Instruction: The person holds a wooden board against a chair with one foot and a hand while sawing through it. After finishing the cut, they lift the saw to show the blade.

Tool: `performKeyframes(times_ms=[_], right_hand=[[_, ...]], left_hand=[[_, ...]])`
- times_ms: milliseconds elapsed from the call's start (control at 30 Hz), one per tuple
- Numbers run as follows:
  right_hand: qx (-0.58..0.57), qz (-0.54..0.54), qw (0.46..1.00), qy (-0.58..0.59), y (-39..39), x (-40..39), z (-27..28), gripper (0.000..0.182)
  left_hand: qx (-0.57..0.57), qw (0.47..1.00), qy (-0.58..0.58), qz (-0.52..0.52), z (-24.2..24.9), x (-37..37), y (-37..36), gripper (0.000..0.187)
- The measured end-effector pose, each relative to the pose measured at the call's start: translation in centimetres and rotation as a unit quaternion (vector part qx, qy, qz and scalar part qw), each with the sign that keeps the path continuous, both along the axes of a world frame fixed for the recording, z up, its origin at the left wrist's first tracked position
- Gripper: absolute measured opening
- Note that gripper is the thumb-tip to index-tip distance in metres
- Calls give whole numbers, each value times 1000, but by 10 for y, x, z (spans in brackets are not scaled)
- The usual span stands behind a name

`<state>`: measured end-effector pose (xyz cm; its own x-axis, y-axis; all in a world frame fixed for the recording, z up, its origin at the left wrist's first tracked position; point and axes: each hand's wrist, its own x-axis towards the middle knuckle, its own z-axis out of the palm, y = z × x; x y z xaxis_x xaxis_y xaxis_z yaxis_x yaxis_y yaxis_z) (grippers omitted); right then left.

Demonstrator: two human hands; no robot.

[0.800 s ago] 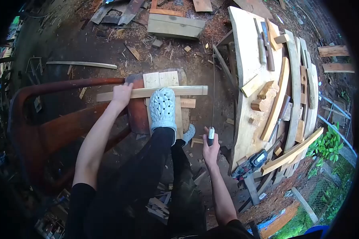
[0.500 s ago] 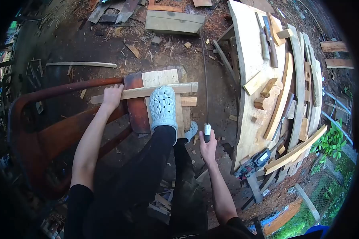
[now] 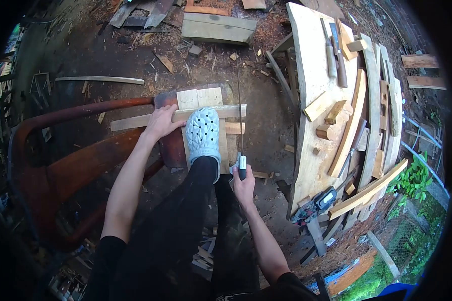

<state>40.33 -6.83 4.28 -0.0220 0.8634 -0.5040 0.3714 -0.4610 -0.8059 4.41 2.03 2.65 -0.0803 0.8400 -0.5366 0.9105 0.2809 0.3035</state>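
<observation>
Your right hand [image 3: 244,188] grips the saw [image 3: 240,95]; stroke it squarely across the strip [image 3: 228,111] (your left hand [image 3: 161,123] clasps that).

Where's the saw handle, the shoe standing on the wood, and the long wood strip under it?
Saw handle [image 3: 242,162]: head view, on its white upper part.
Shoe [image 3: 203,132]: head view, on the top, among the holes.
Wood strip [image 3: 231,112]: head view, on the stretch right of the shoe.

Left grip [image 3: 160,123] palm-down — right grip [image 3: 243,187] curled fist-like — both forearms [image 3: 127,188] bare
</observation>
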Motion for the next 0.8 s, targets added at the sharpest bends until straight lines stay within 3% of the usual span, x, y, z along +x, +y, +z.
performKeyframes(times_ms=[100, 333, 400, 500, 600, 733, 800], right_hand=[[-52, 11, 998, -17, 3, 1, 0, 36], [-10, -29, 1000, 4, 4, -7, -15, 46], [-62, -37, 997, -16, 13, -9, -15, 51], [-51, -24, 998, -27, 21, -11, -6, 55], [-58, -17, 998, -31, 31, -7, -3, 56], [-42, -13, 998, -47, 31, -9, 4, 57], [-24, -27, 998, -50, 31, -16, 6, 59]], left_hand=[[33, 999, 15, -11, -7, 1, -7, 61], [19, 1000, 17, -17, -8, -1, -4, 64], [-41, 997, -47, 47, 0, -3, -2, 64], [-37, 989, -99, 103, -4, -7, -4, 67], [-67, 978, -88, 175, -11, -4, 5, 72], [-61, 984, -43, 164, -33, 0, 4, 71], [90, 967, -65, 229, -44, 3, -1, 61]])
